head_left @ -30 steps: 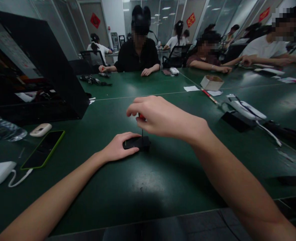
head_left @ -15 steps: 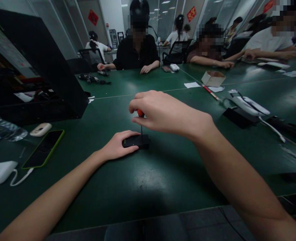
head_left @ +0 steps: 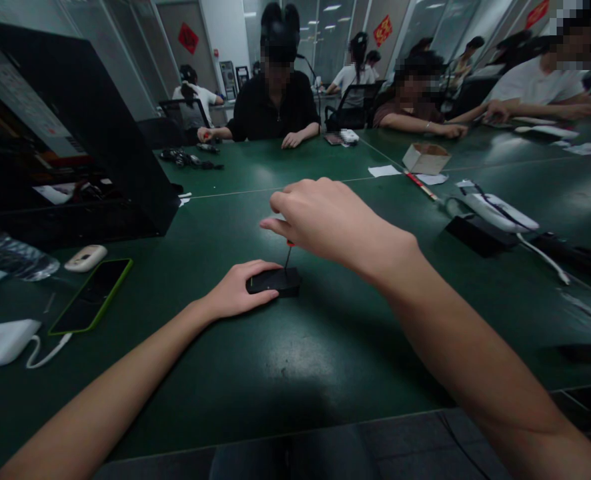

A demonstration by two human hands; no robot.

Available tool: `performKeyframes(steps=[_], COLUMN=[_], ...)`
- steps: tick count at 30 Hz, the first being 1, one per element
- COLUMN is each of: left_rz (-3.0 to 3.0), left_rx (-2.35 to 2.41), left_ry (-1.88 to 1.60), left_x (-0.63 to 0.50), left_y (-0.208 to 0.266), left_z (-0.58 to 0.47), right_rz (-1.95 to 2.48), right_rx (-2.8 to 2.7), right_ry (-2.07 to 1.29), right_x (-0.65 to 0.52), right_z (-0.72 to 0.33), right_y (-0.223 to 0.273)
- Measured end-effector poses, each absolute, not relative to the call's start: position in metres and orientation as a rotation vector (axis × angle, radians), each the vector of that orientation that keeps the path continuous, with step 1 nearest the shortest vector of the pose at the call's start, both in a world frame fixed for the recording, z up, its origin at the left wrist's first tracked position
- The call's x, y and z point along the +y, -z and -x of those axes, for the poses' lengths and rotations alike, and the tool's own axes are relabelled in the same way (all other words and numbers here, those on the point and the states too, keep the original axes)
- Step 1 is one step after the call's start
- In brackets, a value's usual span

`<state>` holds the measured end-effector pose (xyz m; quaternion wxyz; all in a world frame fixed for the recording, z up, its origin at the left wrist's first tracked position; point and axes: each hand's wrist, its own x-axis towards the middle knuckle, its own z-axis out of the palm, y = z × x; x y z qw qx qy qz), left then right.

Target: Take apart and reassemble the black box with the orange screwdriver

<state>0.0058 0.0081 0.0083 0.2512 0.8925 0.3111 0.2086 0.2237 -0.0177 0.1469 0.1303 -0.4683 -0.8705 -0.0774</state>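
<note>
On the green table [head_left: 215, 393] lies a small black box-shaped device [head_left: 289, 283]. My left hand [head_left: 235, 290] is closed around its left end, thumb on the near side and fingers on the far side. Over it, my right hand [head_left: 320, 213] grips a screwdriver [head_left: 288, 257], whose orange-red handle is mostly hidden behind the hand. The thin shaft slants slightly, and its tip meets the top of the device near the right end. Thumb and index finger of my right hand stick out to the left, a little apart.
At left are a black cabinet-like case [head_left: 120, 160], a green-edged phone [head_left: 93, 297], a white charger [head_left: 5, 343] and a clear plastic bottle [head_left: 18, 259]. To the right lie a white power strip [head_left: 498, 205] and a small box [head_left: 425, 159]. Several people sit around the table.
My right hand has turned and shifted slightly right, covering most of the orange handle. The screwdriver shaft has gone from upright to slightly tilted. My left hand still holds the device.
</note>
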Motion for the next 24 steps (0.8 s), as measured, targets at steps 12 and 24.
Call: performKeyframes(steps=[12, 24], left_rz=[-2.429, -2.385], left_rx=[0.847, 0.881], left_ry=[-0.573, -0.595], left_x=[0.006, 0.008], left_y=[-0.009, -0.004], left_z=[-0.006, -0.007], right_rz=[1.323, 1.0], right_rx=[-2.564, -2.586], right_ry=[0.257, -0.068], right_x=[-0.021, -0.03], right_z=[-0.226, -0.215], right_y=[-0.147, -0.157])
